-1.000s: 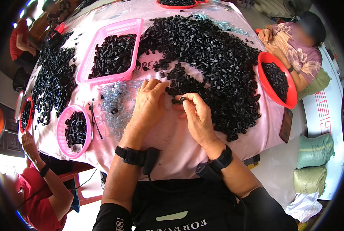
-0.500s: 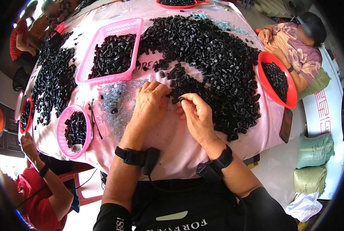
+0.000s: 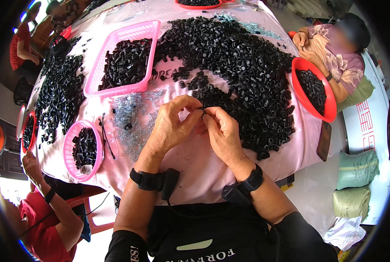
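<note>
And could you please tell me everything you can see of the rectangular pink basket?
The rectangular pink basket looks like plastic, with openwork walls and a smooth rim. It stands upright on the pink cloth, beyond and left of the left hand, holding many small black parts. No hand touches it.

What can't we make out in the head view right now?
- Head view: exact shape of the black part between left hand and right hand; fingers cover most.
- Head view: individual clear pieces; too small.
- Head view: far red bowl; upper edge cuts it off.
</note>
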{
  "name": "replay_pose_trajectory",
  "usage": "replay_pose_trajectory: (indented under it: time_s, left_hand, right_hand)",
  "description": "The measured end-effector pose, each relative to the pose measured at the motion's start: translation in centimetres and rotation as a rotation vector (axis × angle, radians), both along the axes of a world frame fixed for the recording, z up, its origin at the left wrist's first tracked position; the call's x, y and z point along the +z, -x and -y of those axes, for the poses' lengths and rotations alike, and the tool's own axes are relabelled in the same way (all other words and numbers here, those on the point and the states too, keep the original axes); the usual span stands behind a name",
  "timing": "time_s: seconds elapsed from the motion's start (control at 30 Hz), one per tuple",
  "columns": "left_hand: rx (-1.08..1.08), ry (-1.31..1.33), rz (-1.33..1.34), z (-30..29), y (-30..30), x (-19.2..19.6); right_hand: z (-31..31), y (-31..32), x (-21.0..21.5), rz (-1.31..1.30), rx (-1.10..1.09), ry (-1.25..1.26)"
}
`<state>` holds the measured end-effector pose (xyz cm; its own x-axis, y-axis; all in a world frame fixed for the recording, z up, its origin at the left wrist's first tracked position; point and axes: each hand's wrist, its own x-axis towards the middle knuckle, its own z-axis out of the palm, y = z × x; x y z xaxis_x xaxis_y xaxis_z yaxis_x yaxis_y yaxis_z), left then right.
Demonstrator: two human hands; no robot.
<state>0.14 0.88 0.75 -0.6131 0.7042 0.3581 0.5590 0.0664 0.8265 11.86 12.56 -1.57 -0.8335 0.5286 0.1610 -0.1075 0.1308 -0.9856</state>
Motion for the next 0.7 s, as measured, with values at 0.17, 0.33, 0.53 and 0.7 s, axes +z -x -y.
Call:
replay_pose_trajectory:
  time_s: [0.17, 0.33, 0.53, 0.7]
  left_hand:
    - [0.017, -0.010, -0.041, -0.07, 0.12, -0.63]
    - [0.036, 0.019, -0.040, -0.29, -0.16, -0.38]
    - [0.041, 0.041, 0.006, -0.33, -0.29, -0.16]
    - [-0.001, -0.050, -0.084, -0.52, -0.16, -0.20]
  right_hand:
    - [0.09, -0.01, 0.14, 0.000, -0.004, -0.019]
    - [-0.04, 0.02, -0.13, 0.012, 0.002, -0.005]
    - [-0.15, -0.13, -0.09, 0.063, 0.059, 0.037]
    - [-0.05, -0.14, 0.11, 0.023, 0.042, 0.090]
